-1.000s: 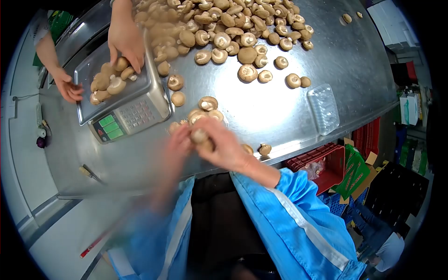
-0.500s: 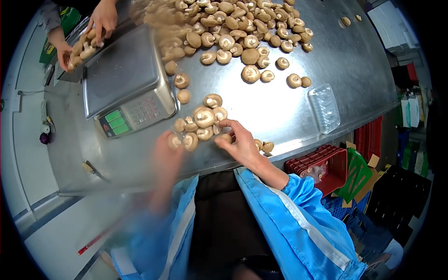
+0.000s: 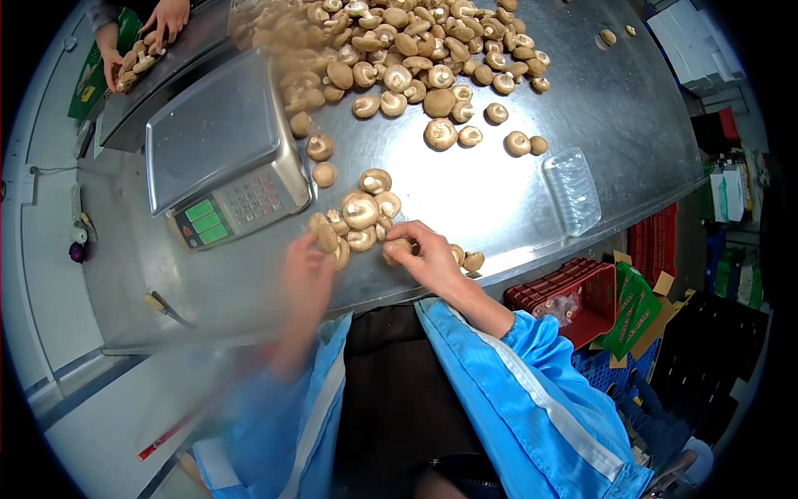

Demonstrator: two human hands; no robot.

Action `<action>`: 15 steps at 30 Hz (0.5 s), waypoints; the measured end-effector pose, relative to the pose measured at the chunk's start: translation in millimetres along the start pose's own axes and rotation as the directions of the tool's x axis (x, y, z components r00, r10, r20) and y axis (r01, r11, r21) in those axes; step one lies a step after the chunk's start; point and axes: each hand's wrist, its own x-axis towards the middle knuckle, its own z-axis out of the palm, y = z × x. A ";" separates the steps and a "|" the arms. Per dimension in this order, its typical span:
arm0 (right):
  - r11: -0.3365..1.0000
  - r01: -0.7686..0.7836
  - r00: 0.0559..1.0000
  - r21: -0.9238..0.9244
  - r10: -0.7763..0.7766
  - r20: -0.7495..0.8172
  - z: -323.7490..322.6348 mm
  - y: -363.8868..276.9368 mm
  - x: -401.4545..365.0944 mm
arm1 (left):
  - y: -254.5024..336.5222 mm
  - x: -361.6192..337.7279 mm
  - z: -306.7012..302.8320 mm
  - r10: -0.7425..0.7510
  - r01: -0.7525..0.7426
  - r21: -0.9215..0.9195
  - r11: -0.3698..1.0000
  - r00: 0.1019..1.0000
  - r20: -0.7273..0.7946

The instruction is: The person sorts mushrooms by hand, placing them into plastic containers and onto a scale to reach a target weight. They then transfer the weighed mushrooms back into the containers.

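A small group of mushrooms (image 3: 360, 211) lies in front of me on the metal table, some stems up, with the faint edge of a clear tray around them. My left hand (image 3: 309, 270), smeared by motion, is at the left side of this group, its fingers at a brown mushroom (image 3: 323, 236). At the group's right side my right hand (image 3: 422, 252) has thumb and fingers closed round a mushroom (image 3: 401, 248). Two more mushrooms (image 3: 473, 261) lie just beyond that hand. A large mushroom pile (image 3: 416, 50) covers the far part of the table.
A scale (image 3: 216, 141) with green displays stands at the left. A clear plastic tray (image 3: 572, 193) lies at the right, a knife (image 3: 166, 308) near the left edge. Another person's hands (image 3: 166, 21) hold mushrooms at top left. Red crates (image 3: 573, 291) stand below the table's right edge.
My left hand has moved slightly up to a mushroom at the group's left side. My right hand has barely moved. The other person's hands and mushrooms have shifted away, up and left.
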 end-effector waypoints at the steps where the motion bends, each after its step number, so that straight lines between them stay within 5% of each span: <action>1: 0.997 0.071 0.997 -0.021 -0.071 0.008 4.6 -1.6 1.9 | 2.0 0.3 0.6 0.002 -0.002 0.018 1.000 1.000 0.009; 5: 0.956 0.291 0.955 -0.032 -0.288 0.072 25.2 -15.6 14.2 | -1.3 -0.1 6.4 0.026 -0.026 -0.026 0.999 1.000 -0.009; 9: 0.933 0.347 0.934 -0.099 -0.333 0.133 39.4 -30.7 26.1 | 1.6 1.2 5.0 0.008 -0.008 -0.039 0.999 1.000 -0.003; 10: 0.873 0.434 0.901 -0.223 -0.416 0.125 40.0 -26.6 28.3 | 1.8 1.8 4.0 0.003 -0.003 -0.039 0.999 1.000 -0.006; 15: 0.861 0.342 0.937 -0.376 -0.344 0.064 31.1 -32.7 24.3 | 2.7 1.9 3.9 0.079 -0.073 0.083 0.994 0.994 -0.081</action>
